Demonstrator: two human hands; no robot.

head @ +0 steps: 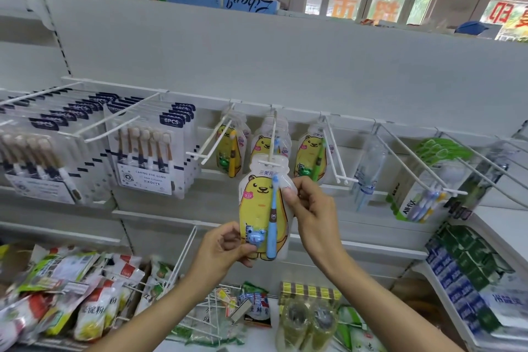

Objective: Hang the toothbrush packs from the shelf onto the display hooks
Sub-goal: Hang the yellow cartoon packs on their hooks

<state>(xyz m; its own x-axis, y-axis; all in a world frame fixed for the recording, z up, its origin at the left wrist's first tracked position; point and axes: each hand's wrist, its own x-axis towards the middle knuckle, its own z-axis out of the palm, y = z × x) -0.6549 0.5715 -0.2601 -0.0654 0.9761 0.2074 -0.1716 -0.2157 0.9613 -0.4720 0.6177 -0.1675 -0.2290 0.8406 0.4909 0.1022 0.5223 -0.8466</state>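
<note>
A toothbrush pack (264, 208), printed with a yellow bear and carrying a blue brush, is held up at the centre of the view, its top slot level with the tip of a white hook (271, 140) that runs away toward 12 o'clock. The pack's lower left corner is pinched by the left hand (225, 246), thumb on the front over a small blue toy; its right edge, toward 3 o'clock, is pinched between thumb and fingers of the right hand (310, 208). Whether the hook's tip has passed through the slot cannot be told (the two overlap in this view).

The main risk is judged to be a missed slot: if the pack is pushed back while tilted, the tip may catch the plastic beside the opening and bend or tear it. If both pinches are released before the slot is fully threaded, the pack could fall onto the snack bags (85, 294) and other goods on the shelf at 6 to 7 o'clock. Similar bear packs (271, 146) hang further back on the same hook, and may be knocked askew by a hard shove. The neighbouring hook (217, 140) at 11 o'clock juts close by, so a sleeve or wrist could snag it.
</note>
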